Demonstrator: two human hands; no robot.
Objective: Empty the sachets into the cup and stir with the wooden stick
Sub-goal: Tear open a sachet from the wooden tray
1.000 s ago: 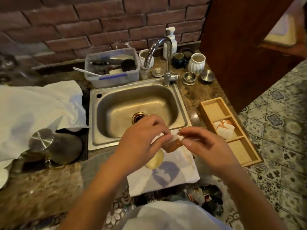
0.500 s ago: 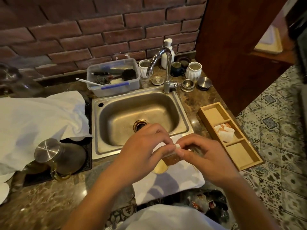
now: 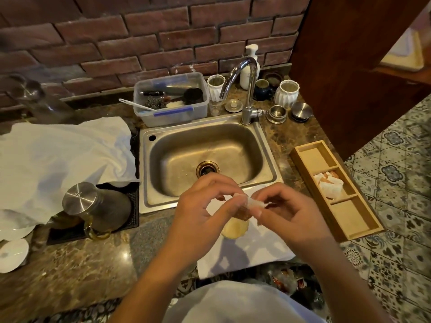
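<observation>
Near the counter's front edge, just before the sink [image 3: 210,159], the left hand [image 3: 200,206] and right hand [image 3: 286,213] each pinch an end of a sachet [image 3: 247,205] above the cup [image 3: 234,228], which stands on a white cloth [image 3: 256,250]. More sachets lie in the wooden tray [image 3: 363,220] at the counter's right edge.

Sachet [image 3: 250,204]: small, white top over a brown body, being pinched at its upper end between both hands, hanging directly above the cup. Cup [image 3: 234,228]: pale, yellowish inside (partly hidden), sitting on a white cloth. Spare sachets [image 3: 330,185]: lying in the tray's middle compartment.
</observation>
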